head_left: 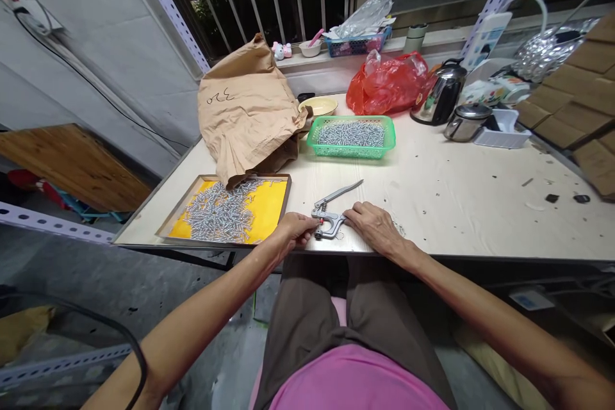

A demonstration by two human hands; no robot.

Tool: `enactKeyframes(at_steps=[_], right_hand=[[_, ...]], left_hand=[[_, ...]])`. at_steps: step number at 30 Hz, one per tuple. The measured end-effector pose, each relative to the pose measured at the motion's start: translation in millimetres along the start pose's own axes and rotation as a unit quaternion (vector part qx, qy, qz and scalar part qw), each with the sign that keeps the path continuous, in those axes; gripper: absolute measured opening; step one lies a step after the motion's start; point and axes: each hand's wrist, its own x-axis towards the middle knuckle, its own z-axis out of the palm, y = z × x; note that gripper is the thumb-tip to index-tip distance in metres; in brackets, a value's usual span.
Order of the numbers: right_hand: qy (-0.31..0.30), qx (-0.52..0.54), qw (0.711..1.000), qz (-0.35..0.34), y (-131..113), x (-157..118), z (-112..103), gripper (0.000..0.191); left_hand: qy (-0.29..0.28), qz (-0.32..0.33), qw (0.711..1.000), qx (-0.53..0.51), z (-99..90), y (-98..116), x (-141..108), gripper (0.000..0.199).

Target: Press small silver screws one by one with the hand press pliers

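Grey metal hand pliers lie near the table's front edge, their two long handles spread apart and a spring between them. My right hand is closed around the end of the lower handle. At the jaw end my left hand has its fingertips pinched together, by a small red spot on the tool. Whatever is in that pinch is too small to name. Left of it, a shallow tray with a yellow bottom holds many small silvery metal pieces.
Behind the pliers stands a green plastic basket full of similar metal pieces. A brown paper bag leans over the tray's back edge. Farther back are a yellow bowl, a red plastic bag, a kettle and a metal pot.
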Motion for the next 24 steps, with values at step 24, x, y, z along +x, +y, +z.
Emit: enactKeyframes(at_steps=[24], right_hand=[[-0.006,-0.018,1.0,-0.011,-1.4,0.2,-0.9,0.026]], left_hand=[[-0.023,-0.025,0.995,0.095,4.6,-0.4,-1.5,0.027]])
